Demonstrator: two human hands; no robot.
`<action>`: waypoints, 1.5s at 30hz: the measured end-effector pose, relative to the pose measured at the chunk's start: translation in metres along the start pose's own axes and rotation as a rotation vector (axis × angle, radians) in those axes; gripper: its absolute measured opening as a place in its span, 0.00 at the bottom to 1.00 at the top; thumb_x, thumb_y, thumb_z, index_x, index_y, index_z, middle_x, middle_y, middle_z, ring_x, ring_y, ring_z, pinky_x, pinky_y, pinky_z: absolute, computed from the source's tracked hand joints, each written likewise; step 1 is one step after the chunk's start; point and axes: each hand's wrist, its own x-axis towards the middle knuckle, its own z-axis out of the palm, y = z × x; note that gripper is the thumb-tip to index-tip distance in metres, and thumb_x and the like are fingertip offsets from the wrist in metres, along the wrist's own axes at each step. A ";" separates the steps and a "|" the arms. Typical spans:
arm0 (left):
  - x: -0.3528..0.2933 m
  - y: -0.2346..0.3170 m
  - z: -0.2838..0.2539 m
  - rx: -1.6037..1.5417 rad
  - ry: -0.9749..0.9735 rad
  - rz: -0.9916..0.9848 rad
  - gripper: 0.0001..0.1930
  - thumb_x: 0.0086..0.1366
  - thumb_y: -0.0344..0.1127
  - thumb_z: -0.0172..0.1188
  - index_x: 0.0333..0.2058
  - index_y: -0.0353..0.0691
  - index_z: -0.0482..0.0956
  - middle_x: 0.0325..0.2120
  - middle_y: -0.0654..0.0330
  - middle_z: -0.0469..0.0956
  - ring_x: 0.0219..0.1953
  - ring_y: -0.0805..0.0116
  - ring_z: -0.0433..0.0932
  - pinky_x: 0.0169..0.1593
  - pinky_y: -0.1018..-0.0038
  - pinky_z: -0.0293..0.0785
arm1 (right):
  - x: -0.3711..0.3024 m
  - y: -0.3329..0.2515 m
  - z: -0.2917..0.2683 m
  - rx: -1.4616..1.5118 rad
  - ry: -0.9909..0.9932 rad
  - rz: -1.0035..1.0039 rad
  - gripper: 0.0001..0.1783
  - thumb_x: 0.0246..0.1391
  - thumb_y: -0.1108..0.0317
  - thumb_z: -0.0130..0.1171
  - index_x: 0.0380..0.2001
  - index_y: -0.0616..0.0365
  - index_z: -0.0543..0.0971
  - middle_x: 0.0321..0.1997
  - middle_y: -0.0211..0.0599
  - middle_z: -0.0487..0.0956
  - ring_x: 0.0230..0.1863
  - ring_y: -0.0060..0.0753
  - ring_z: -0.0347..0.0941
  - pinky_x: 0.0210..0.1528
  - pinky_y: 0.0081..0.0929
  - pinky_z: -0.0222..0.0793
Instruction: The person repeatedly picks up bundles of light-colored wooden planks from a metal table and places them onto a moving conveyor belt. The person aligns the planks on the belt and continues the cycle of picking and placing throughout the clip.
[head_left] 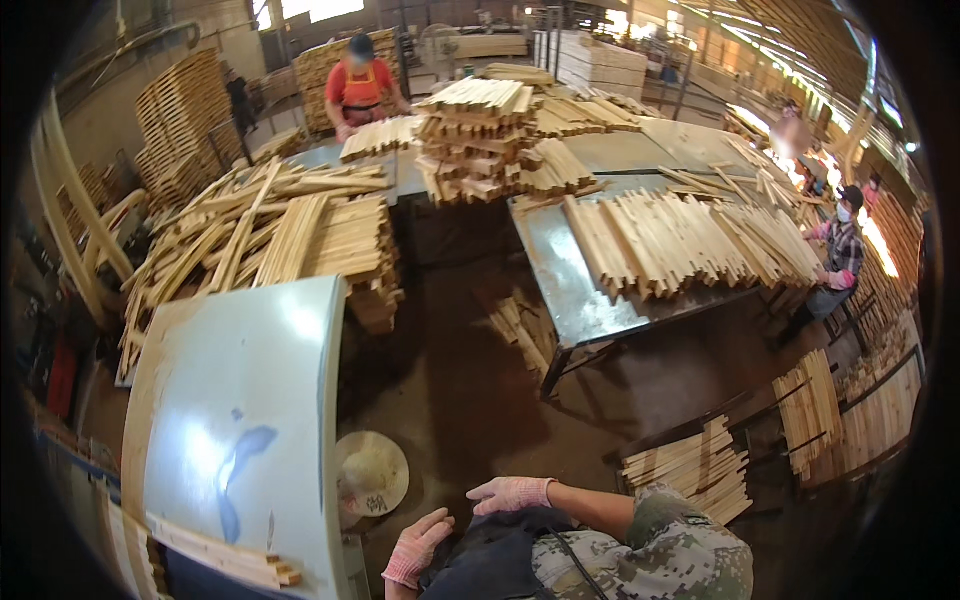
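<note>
Both my hands wear pale pink knit gloves and hold nothing that I can see. My left hand (pixel 418 548) is low in front of my body, fingers loosely stretched out, beside the dark apron (pixel 490 560). Across the front of the apron lies my right hand (pixel 510 495), its fingers extended to the left, the forearm coming from a camouflage sleeve (pixel 670 550). Left of my hands stands a pale metal-topped table (pixel 280 400), with a few wooden strips (pixel 220 552) along its near end. A round white bucket or lid (pixel 372 474) sits low beside that table.
Wooden strips cover another metal table (pixel 580 305) at right and form a tall stack (pixel 475 140) ahead. More strips (pixel 690 470) lie low at right; loose pieces (pixel 520 330) are on the floor. One co-worker (pixel 362 85) stands at far left, another (pixel 838 250) at right.
</note>
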 end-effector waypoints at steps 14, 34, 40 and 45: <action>0.252 0.136 0.072 0.410 -0.269 -0.202 0.29 0.78 0.37 0.61 0.70 0.24 0.70 0.58 0.48 0.85 0.60 0.63 0.83 0.67 0.70 0.75 | 0.026 0.067 -0.168 0.262 0.406 0.062 0.40 0.72 0.50 0.61 0.78 0.58 0.67 0.52 0.36 0.85 0.44 0.27 0.77 0.53 0.29 0.76; 0.628 0.337 0.124 1.306 -0.455 -0.045 0.39 0.72 0.56 0.62 0.70 0.31 0.73 0.71 0.44 0.74 0.74 0.48 0.71 0.76 0.63 0.64 | 0.079 0.076 -0.390 0.535 0.880 0.406 0.43 0.67 0.48 0.64 0.73 0.69 0.71 0.75 0.56 0.74 0.77 0.49 0.70 0.77 0.34 0.63; 0.646 0.309 0.137 1.282 -0.456 -0.118 0.39 0.72 0.60 0.60 0.67 0.30 0.76 0.68 0.40 0.75 0.73 0.44 0.70 0.76 0.61 0.65 | 0.086 0.098 -0.427 0.519 0.870 0.357 0.41 0.67 0.49 0.64 0.73 0.68 0.72 0.74 0.57 0.75 0.75 0.51 0.71 0.76 0.36 0.64; 0.666 0.277 0.155 1.204 -0.533 -0.165 0.34 0.71 0.55 0.62 0.65 0.32 0.79 0.67 0.42 0.76 0.72 0.45 0.72 0.74 0.61 0.67 | 0.043 0.114 -0.481 0.635 0.966 0.346 0.40 0.67 0.47 0.63 0.72 0.66 0.73 0.68 0.56 0.81 0.70 0.52 0.76 0.73 0.36 0.67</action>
